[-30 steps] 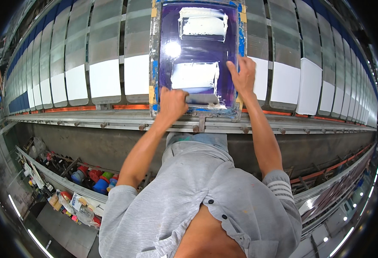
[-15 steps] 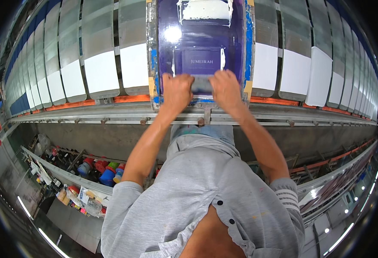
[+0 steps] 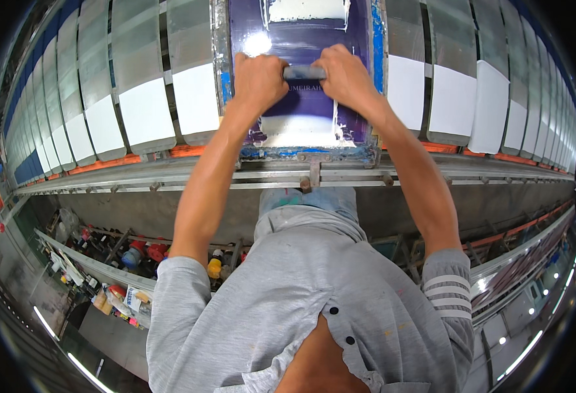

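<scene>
Paste (image 3: 303, 124), thick and white, lies in a band along the near edge of the purple rectangular mesh screen (image 3: 359, 128) in its scuffed, paint-flecked metal frame (image 3: 291, 153), with ragged ridges running up its right side; to my eye those ridges are one source of trouble, since a wrist dipping too low could drag through them and smear the mesh. What sits beneath the screen is hidden from me. Past that band, in the screen's near half, is a line of small pale lettering (image 3: 306, 88), and right beyond it are both hands: the left hand (image 3: 259, 82) is closed in a fist around the left end of a short grey bar-shaped squeegee (image 3: 304, 72), the right hand (image 3: 345, 73) curled firmly round the right end, the bar's middle bare between them. I can't see the blade, so I can't judge its angle. If one fist leaned harder than the other, uneven coverage could result; if the bar rode too far up the screen, it might plough into the second white patch (image 3: 304, 9) at the far end. Well off to the screen's right, one skewed white sheet (image 3: 489, 108) sits crooked on its grey metal board; left so, it might take a crooked mark.
</scene>
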`<state>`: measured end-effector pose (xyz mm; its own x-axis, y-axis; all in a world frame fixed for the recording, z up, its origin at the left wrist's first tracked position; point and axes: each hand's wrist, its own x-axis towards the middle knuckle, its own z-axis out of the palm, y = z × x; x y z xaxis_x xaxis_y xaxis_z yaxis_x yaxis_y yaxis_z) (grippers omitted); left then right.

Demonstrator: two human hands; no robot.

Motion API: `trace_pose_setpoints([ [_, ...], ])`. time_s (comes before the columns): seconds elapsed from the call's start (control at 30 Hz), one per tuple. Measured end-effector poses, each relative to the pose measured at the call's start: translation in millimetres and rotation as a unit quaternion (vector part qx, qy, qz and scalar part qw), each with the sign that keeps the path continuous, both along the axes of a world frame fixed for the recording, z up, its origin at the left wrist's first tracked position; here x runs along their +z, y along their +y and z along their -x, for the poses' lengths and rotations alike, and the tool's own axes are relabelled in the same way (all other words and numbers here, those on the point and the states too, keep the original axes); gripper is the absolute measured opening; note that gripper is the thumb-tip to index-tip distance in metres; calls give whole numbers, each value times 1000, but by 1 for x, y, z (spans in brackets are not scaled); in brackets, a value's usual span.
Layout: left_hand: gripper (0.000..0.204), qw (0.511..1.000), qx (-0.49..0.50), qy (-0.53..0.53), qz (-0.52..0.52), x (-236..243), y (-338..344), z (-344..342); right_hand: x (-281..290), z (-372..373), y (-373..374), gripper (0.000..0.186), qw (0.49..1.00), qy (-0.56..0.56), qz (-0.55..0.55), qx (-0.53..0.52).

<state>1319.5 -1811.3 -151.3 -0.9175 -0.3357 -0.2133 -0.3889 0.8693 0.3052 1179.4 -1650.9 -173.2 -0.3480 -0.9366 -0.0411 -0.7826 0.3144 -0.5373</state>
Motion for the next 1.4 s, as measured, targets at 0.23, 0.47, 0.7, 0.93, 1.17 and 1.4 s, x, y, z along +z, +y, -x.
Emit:
trace_pose_setpoints([
  [0.23,38,998,16,1,-53,-3,50,-67,12,-61,50,21,997,-31,-62,18],
  [0.47,32,999,26,34,-11,-10,10,-12,0,-6,5,17,999,-4,-38,5],
  [0.7,22,994,26,-2,-102,-3,82,-88,23,-68,84,40,983,-168,-61,34],
  [0.93,28,909,-1,-338,-244,-17,44,9,-35,40,84,72,925,118,30,-361],
  [1.17,34,956,24,-228,-183,7,-20,17,-59,32,79,61,930,104,-36,-350],
  [1.4,41,994,29,101,-15,-12,30,-44,-51,33,79,51,931,100,18,-350],
])
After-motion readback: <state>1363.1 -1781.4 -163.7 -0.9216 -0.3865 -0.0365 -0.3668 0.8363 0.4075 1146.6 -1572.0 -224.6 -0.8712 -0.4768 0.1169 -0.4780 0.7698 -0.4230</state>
